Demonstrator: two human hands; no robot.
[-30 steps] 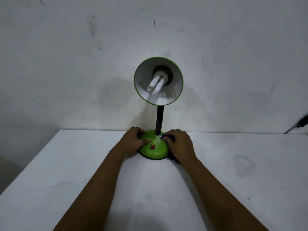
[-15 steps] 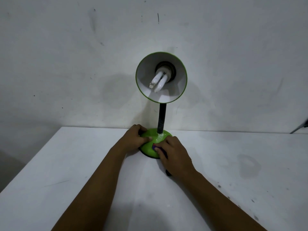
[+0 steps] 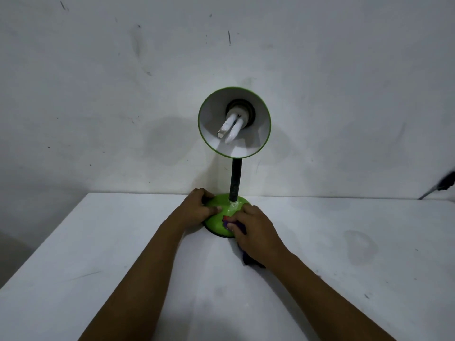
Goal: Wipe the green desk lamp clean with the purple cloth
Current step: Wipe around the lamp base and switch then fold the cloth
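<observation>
The green desk lamp (image 3: 216, 222) stands at the back of the white table, close to the wall, with a black neck and a green-rimmed shade that faces me and shows a white bulb. My left hand (image 3: 197, 209) grips the left side of the round base. My right hand (image 3: 256, 231) presses the purple cloth (image 3: 247, 259) against the front right of the base, beside the small red switch. Most of the cloth is hidden under that hand; a dark end sticks out below the palm.
The white table (image 3: 98, 254) ends at a left edge that slants towards me. The marked white wall (image 3: 123, 94) rises right behind the lamp. A dark cable or plug (image 3: 443, 184) shows at the far right edge.
My right hand with the cloth has slid from the right side of the base round to its front, over the red switch. My left hand has kept its hold on the base.
</observation>
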